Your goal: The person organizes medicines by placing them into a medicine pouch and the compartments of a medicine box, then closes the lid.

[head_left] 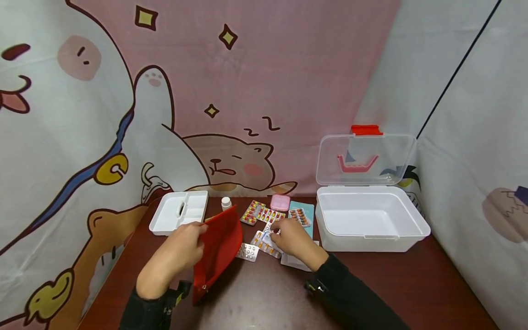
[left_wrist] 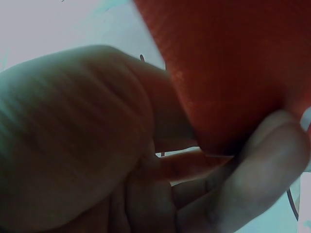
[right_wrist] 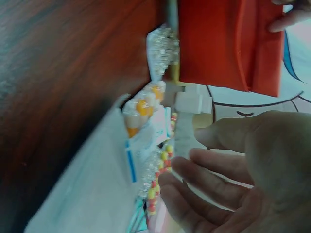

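In the head view my left hand (head_left: pixel 181 245) pinches the upper edge of a red zip pouch (head_left: pixel 218 247), which hangs tilted over the table. Its fingers and the pouch's edge fill the left wrist view. My right hand (head_left: pixel 294 237) hovers over a cluster of medicine packs, fingers loosely bent and, in the right wrist view, holding nothing. Beneath and around it are a silver blister pack (head_left: pixel 248 252), an orange-and-white capsule pack (head_left: pixel 270 250), red-and-yellow capsule packs (head_left: pixel 250 213), a white packet (head_left: pixel 294 262) and a capsule strip (head_left: pixel 299 216) on a light-blue packet (head_left: pixel 309 210). The pouch's inside is hidden.
At the right stands a white box (head_left: pixel 371 243) with its clear lid (head_left: pixel 330 156) raised. A white divided tray (head_left: pixel 165 215) sits at the back left, near a white bottle (head_left: pixel 226 203). Behind the packs lies a pink case (head_left: pixel 280 202). A printed cloth backs the brown table (head_left: pixel 371 288).
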Action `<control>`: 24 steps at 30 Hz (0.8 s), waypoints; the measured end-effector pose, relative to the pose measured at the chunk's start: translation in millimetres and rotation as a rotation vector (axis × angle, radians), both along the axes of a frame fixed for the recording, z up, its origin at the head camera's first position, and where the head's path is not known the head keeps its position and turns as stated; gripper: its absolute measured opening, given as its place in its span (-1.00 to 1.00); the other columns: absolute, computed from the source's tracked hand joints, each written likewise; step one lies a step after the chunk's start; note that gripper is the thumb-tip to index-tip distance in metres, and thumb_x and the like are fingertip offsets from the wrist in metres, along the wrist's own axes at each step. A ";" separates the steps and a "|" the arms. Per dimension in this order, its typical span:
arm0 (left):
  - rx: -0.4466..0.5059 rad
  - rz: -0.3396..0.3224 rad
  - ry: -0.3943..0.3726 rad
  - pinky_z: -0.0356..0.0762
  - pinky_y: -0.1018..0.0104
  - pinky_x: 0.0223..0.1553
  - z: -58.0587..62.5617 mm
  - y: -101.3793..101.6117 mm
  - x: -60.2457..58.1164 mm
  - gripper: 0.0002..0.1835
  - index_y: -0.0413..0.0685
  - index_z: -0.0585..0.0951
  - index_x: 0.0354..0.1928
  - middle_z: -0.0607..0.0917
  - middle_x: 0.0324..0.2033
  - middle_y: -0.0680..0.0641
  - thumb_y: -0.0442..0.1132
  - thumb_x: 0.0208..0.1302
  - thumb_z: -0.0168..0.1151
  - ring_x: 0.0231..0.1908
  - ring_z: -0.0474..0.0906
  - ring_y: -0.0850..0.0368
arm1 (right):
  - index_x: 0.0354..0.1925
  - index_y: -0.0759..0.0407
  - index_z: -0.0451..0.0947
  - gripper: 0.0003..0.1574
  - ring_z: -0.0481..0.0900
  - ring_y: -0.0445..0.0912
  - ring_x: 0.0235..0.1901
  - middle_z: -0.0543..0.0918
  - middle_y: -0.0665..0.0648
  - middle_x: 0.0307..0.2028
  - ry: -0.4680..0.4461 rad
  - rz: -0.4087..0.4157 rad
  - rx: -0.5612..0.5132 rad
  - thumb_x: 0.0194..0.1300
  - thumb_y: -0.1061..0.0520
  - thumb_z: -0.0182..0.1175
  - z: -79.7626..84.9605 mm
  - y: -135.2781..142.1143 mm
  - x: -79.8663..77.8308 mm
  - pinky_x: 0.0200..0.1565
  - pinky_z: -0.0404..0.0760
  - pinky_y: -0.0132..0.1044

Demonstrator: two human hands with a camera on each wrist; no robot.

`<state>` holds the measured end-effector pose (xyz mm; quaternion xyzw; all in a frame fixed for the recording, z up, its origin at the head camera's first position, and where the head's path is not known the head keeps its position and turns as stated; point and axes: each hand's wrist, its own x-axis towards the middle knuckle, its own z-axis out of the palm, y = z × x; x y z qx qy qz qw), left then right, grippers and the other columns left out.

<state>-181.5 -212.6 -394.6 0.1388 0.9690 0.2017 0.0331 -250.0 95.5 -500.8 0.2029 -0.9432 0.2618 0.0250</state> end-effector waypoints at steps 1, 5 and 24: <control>-0.001 -0.001 0.002 0.78 -0.06 0.07 0.0 -0.4 0.1 -0.54 -0.40 0.70 0.30 0.77 0.22 -0.31 -0.47 0.37 0.22 0.05 0.75 -0.10 | -0.05 0.29 0.85 -0.75 0.82 0.09 -0.10 0.87 0.23 -0.13 -0.009 0.004 0.017 0.38 0.19 0.40 -2.6 0.0 -0.3 0.02 0.75 0.05; -0.006 0.006 0.028 0.76 -0.07 0.09 1.9 -3.4 1.6 -0.53 -0.39 0.71 0.29 0.78 0.22 -0.29 -0.47 0.36 0.22 0.08 0.76 -0.13 | -0.06 0.30 0.85 -0.73 0.80 0.15 -0.08 0.85 0.27 -0.15 -0.018 0.024 0.083 0.38 0.15 0.44 -10.2 -2.8 -1.1 0.05 0.74 0.12; 0.062 0.062 -0.023 0.69 0.16 -0.15 10.1 -14.1 4.8 -0.50 -0.41 0.64 0.38 0.72 0.31 -0.36 -0.43 0.43 0.24 0.01 0.72 -0.08 | -0.15 0.24 0.81 -0.86 0.67 0.02 -0.22 0.73 0.16 -0.26 -0.009 -0.013 0.164 0.32 0.24 0.47 -18.5 -10.1 -2.2 -0.09 0.67 0.03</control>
